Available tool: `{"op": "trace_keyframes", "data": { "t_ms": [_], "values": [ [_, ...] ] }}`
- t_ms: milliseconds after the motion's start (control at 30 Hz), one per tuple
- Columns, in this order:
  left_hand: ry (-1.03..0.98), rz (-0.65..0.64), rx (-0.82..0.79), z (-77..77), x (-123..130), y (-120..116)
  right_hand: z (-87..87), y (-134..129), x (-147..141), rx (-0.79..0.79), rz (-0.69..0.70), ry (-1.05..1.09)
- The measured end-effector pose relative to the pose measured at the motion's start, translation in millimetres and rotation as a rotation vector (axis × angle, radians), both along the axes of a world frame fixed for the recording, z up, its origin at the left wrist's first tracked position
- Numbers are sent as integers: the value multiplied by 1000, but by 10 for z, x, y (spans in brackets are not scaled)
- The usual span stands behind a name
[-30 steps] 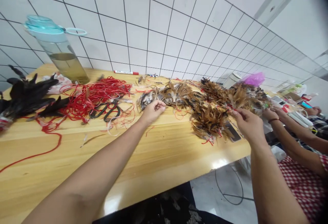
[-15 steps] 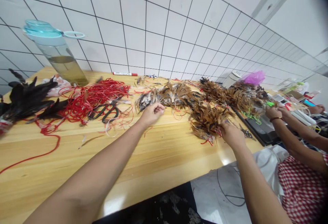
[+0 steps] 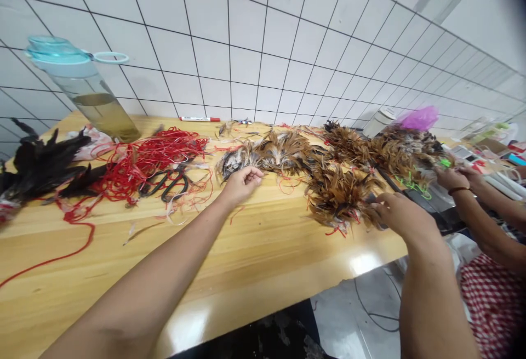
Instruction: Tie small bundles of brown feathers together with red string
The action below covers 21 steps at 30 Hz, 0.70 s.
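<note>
My left hand (image 3: 243,186) rests at the near edge of a row of brown and grey feathers (image 3: 283,153), its fingers curled together in a pinch. What they hold, if anything, is hidden. My right hand (image 3: 406,219) is at the right side of a bushy brown feather bundle (image 3: 339,197), which is tied with red string (image 3: 340,231). Its fingers are bent and closed, and a dark grey piece shows by the fingertips, too unclear to name.
Black-handled scissors (image 3: 176,184) lie beside tangled red cord (image 3: 158,153). Black feathers (image 3: 45,156) and a water bottle (image 3: 101,104) are at left, a red marker (image 3: 200,119) by the tiled wall. At right, a co-worker's hands (image 3: 452,179) are by more feathers (image 3: 405,150).
My right hand has drawn back to the right from the feather bundle, over the spot where small metal scissors lay. My left hand has barely moved. The view has shifted slightly.
</note>
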<state>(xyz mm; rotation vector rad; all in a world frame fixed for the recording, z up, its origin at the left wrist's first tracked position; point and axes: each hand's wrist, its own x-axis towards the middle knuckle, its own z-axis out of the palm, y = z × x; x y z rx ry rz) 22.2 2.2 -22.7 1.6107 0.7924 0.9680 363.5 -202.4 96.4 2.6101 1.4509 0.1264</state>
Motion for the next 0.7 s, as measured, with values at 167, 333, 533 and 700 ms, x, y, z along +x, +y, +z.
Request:
{"op": "trace_keyframes", "data": {
  "t_ms": [167,333,533,700],
  "values": [
    [-36,127,62,31,16,1,271,174,-556,127,121,-98],
    [45,307,262,70,-3,10,153,658,-1375,311,419,-41],
    [211,463,532,131,-122,87,-411,1285,-1770,412,558,191],
    [380,450,563,140,-235,224,-971,1513,-1692,499,489,310]
  ]
}}
